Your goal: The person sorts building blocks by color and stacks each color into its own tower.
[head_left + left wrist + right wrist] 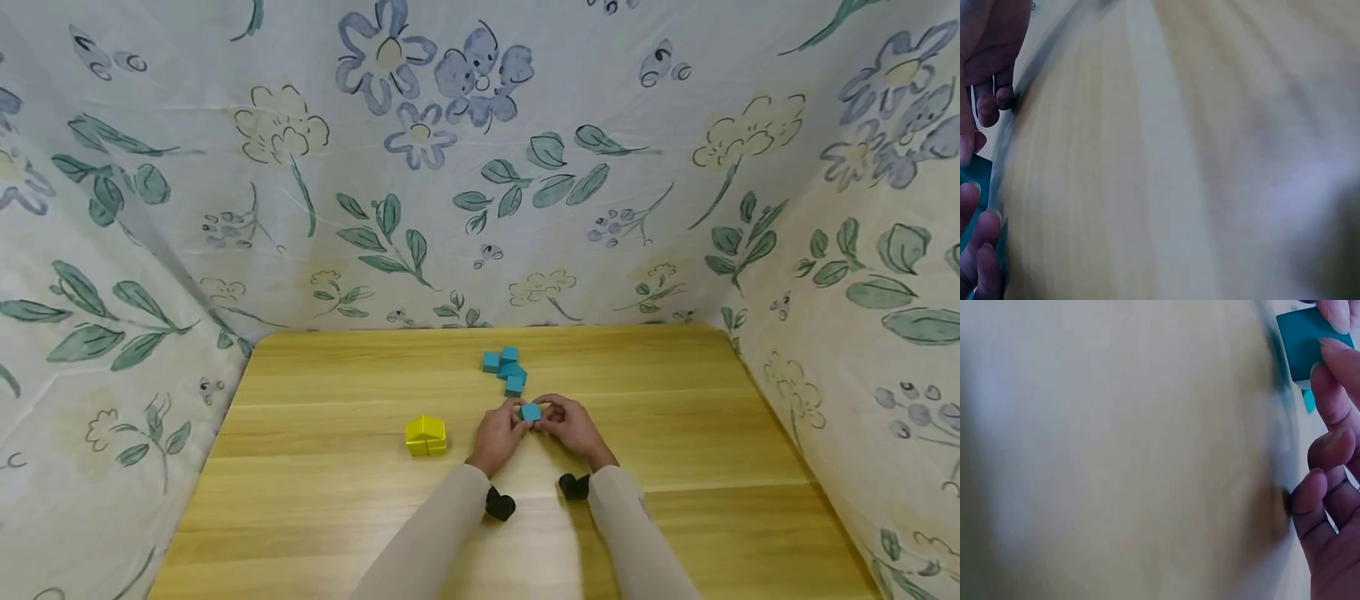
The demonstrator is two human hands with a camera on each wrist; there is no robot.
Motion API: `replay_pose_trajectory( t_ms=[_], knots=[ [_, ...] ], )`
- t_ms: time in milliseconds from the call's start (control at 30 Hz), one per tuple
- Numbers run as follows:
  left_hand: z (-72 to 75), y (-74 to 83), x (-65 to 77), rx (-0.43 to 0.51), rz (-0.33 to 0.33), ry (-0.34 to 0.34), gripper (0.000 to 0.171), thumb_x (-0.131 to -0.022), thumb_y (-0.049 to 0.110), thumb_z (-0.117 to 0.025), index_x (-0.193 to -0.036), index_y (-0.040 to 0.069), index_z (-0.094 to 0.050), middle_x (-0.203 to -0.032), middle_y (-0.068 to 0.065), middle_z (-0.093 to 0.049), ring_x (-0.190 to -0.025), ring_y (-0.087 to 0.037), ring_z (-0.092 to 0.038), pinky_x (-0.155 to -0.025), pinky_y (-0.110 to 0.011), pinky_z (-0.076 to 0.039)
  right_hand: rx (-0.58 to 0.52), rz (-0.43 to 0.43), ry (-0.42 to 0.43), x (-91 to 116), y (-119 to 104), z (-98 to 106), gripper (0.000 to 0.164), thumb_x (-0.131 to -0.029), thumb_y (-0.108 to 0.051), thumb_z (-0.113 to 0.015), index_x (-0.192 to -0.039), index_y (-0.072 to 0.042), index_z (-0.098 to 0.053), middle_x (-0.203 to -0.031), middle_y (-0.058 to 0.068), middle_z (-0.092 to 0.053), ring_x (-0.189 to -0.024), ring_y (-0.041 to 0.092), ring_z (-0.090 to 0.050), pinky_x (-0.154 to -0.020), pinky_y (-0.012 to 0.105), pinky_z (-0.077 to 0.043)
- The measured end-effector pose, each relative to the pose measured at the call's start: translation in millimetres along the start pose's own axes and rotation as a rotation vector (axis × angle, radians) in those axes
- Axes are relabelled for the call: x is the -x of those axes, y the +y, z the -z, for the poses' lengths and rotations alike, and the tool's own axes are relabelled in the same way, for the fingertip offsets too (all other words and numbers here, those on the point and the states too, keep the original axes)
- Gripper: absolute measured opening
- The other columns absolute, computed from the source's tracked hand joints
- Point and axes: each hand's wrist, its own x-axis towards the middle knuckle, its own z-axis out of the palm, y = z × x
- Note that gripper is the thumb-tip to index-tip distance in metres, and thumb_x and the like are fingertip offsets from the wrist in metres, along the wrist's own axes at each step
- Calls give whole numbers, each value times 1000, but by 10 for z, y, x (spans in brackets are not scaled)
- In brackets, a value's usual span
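Note:
A small blue block (pixel 530 412) is between the two hands, a little in front of the other blue pieces. My left hand (pixel 498 435) pinches it from the left with curled fingers. From the right, my right hand (pixel 573 427) grips the same block with thumb and fingers. In the right wrist view the blue block (pixel 1304 347) shows a flat square face, with fingertips on it. The left wrist view catches only part of a blue piece (pixel 979 169) at its left edge, among fingers.
Several blue blocks (pixel 510 371) lie in a loose cluster just beyond the hands. Left of the hands stands a compact group of yellow blocks (pixel 426 436). The wooden table (pixel 315 517) is bounded by floral cloth (pixel 420 217) at the back and sides.

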Motion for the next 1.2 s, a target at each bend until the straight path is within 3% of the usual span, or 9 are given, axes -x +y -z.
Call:
replay_pose_trajectory(
  t_ms=[233,467,700,967,1200],
  knots=[
    [88,-37,238,238,70,-45,33,-95,10,-61,-127,3,-54,-75,1,-57,-46,-8,-56,-40,-23,-46,-2,77,-32,98,-58,-151,30,-87,-2,-69,-115,3,-62,-81,8,-60,-66,16,-54,-57,25,-46],
    [223,-115,424,283,67,-31,34,-96,8,-59,-129,2,-52,-77,-4,-58,-45,-11,-57,-40,-26,-48,-8,120,-34,208,-242,-344,30,-86,0,-69,-114,6,-61,-84,9,-61,-70,18,-55,-60,23,-44],
    [251,-242,547,421,117,-15,35,-95,6,-59,-129,1,-50,-78,-7,-57,-49,-12,-61,-45,-28,-52,-29,130,-26,206,-217,-532,28,-84,1,-71,-110,4,-62,-82,5,-60,-68,14,-56,-59,24,-47],
    [317,-352,615,479,162,-52,38,-94,6,-61,-130,1,-50,-73,-8,-60,-51,-17,-63,-48,-31,-53,-35,132,-9,225,-206,-664,28,-82,-3,-75,-108,2,-64,-79,3,-61,-67,12,-55,-60,23,-47],
    [325,-402,621,358,159,-64,40,-95,7,-60,-133,3,-50,-70,-2,-60,-44,-11,-58,-44,-28,-51,-51,116,1,218,-189,-711,29,-83,-5,-74,-109,1,-66,-80,3,-62,-68,11,-55,-61,23,-47]
  ],
)
